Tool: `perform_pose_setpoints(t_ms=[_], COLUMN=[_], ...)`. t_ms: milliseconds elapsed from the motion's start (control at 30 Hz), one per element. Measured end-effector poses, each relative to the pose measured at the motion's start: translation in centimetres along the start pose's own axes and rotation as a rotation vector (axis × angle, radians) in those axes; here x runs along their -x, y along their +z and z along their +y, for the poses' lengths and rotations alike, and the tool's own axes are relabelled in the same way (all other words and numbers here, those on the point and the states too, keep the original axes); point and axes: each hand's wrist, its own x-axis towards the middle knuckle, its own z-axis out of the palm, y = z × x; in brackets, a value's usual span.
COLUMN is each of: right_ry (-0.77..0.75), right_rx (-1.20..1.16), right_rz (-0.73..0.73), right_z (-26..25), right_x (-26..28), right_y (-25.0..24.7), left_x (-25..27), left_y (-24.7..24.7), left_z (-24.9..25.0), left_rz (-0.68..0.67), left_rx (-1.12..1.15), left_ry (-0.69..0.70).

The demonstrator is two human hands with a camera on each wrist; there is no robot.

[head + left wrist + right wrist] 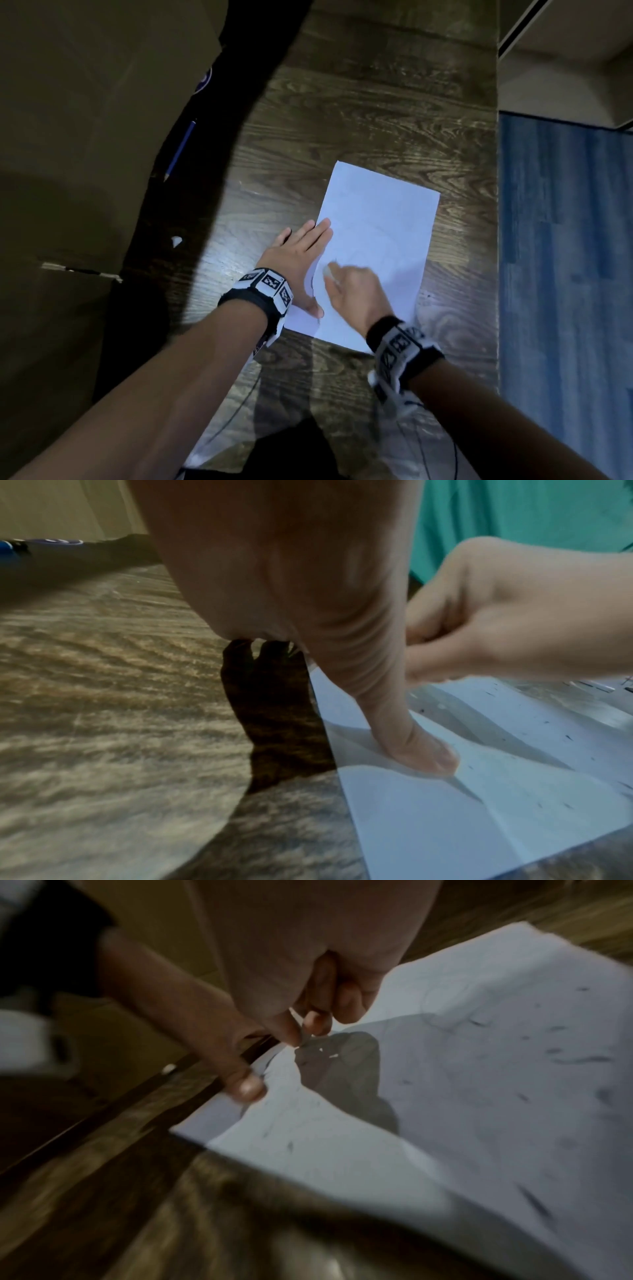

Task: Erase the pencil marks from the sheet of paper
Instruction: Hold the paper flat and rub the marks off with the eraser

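Keep your left hand (301, 260) flat with straight fingers on the paper's (380, 219) left edge, and rub in short, light strokes. Your right hand (352, 291) pinches a small eraser (327, 272) against the sheet, just beside the left thumb, near the bench's (359, 113) right edge.

White paper (380, 219) (flecked with dark specks) on dark brown wood-grain table (342, 120); blue pencil (180, 150); black-and-white checked wristbands (263, 284).
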Motion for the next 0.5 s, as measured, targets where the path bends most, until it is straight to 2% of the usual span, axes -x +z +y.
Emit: perform_pose_setpoints(t_ms=[67,100,233,333,433,500], right_ry=[-0.068,-0.084,0.06,0.075,-0.052,-0.144], right_rx=[0.015,0.047,0.048,0.021,0.0,0.043], right_rz=[-0.074,-0.065,0.086,0.114,0.004,-0.082], right_z=[0.4,1.0,3.4,2.3,0.8,1.1], right_x=[0.4,-0.7,-5.7,-4.0,0.0,0.0], right_y=[-0.5,-0.9,-2.1,-1.0,0.4,0.2], left_x=[0.0,0.0,0.1,0.1,0.1,0.1], left_y=[0.0,-0.1,0.0,-0.1,-0.1,-0.2], left_z=[0.0,0.0,0.2,0.2,0.2,0.1], left_rz=[-0.002,-0.006,-0.014,-0.009,-0.002,-0.005], left_rx=[0.001,0.0,-0.009,-0.012,-0.011,-0.004], left_ry=[-0.001,0.0,-0.003,-0.009,-0.001,-0.001])
